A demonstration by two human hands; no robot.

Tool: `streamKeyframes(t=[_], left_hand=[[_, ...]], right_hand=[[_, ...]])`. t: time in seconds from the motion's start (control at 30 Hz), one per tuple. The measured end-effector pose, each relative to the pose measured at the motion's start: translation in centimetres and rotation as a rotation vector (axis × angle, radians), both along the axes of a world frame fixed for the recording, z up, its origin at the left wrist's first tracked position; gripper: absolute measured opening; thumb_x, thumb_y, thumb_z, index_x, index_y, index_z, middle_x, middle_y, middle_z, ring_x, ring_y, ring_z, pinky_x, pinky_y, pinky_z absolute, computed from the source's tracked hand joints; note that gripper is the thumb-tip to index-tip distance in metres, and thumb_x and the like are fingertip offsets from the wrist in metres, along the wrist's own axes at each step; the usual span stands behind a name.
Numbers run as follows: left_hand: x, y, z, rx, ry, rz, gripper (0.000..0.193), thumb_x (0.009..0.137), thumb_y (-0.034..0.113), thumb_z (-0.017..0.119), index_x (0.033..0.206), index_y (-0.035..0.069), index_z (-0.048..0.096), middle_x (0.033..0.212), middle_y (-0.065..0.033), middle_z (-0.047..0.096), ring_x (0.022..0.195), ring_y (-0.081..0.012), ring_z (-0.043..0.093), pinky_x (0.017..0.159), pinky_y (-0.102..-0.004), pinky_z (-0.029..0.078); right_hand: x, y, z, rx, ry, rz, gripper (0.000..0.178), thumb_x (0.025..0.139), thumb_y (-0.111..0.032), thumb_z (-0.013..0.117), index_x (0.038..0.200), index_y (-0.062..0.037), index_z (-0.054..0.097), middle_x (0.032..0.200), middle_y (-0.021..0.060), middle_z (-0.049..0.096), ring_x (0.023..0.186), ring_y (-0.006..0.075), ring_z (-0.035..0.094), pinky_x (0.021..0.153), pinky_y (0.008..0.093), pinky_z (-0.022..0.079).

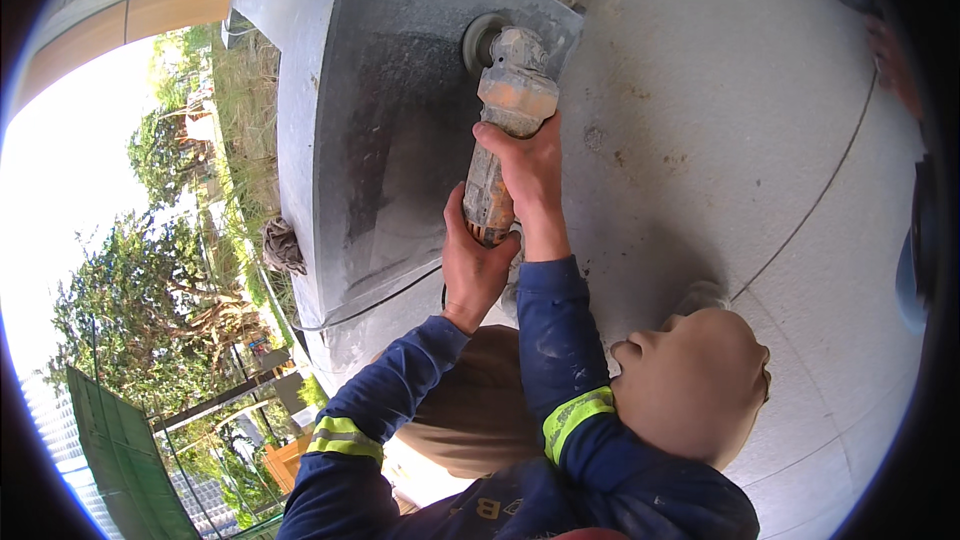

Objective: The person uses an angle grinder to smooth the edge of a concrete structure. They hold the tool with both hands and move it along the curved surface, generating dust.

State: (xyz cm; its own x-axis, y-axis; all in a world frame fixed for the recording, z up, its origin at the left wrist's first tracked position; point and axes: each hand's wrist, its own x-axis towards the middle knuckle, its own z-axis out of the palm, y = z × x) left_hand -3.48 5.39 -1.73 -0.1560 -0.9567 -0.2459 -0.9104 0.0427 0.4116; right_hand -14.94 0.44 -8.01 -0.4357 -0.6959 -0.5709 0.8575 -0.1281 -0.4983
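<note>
An angle grinder, orange and coated in grey dust, is held in both my hands. My left hand wraps the rear end of its body. Farther forward, just behind the orange gear housing, my right hand grips the body with the thumb across the top. The round disc at the tool's head lies against the smooth grey concrete slab, close to its far right corner; whether it spins I cannot tell. Dark patches mark the slab's face below the disc.
A black cord runs over the slab's near end. A crumpled rag sits on its left edge, with plants beyond. On the right, a thin cable crosses the dusty concrete floor. Part of another person's hand shows at the right rim.
</note>
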Motion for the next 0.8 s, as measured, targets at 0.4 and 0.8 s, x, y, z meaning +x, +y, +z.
streamKeyframes(t=[0.4, 0.8], left_hand=[[2.7, 0.5, -0.1, 0.024, -0.053, 0.006, 0.092, 0.078, 0.026, 0.086, 0.148, 0.001, 0.032, 0.122, -0.0221, 0.065, 0.109, -0.0296, 0.067, 0.092, -0.0393, 0.054], [4.9, 0.0, 0.0, 0.140, -0.083, 0.065, 0.083, 0.085, 0.044, 0.084, 0.133, -0.005, 0.037, 0.103, -0.0222, 0.069, 0.091, -0.0235, 0.069, 0.081, -0.0351, 0.055]], right_hand=[[1.4, 0.2, -0.5, -0.041, -0.039, -0.013, 0.068, 0.076, -0.008, 0.083, 0.131, 0.0000, 0.044, 0.114, 0.0125, 0.062, 0.098, 0.0205, 0.065, 0.085, 0.0360, 0.056], [1.5, -0.6, -1.0, -0.056, -0.087, -0.081, 0.072, 0.076, -0.007, 0.083, 0.134, 0.0006, 0.042, 0.118, 0.0124, 0.061, 0.103, 0.0210, 0.063, 0.089, 0.0371, 0.055]])
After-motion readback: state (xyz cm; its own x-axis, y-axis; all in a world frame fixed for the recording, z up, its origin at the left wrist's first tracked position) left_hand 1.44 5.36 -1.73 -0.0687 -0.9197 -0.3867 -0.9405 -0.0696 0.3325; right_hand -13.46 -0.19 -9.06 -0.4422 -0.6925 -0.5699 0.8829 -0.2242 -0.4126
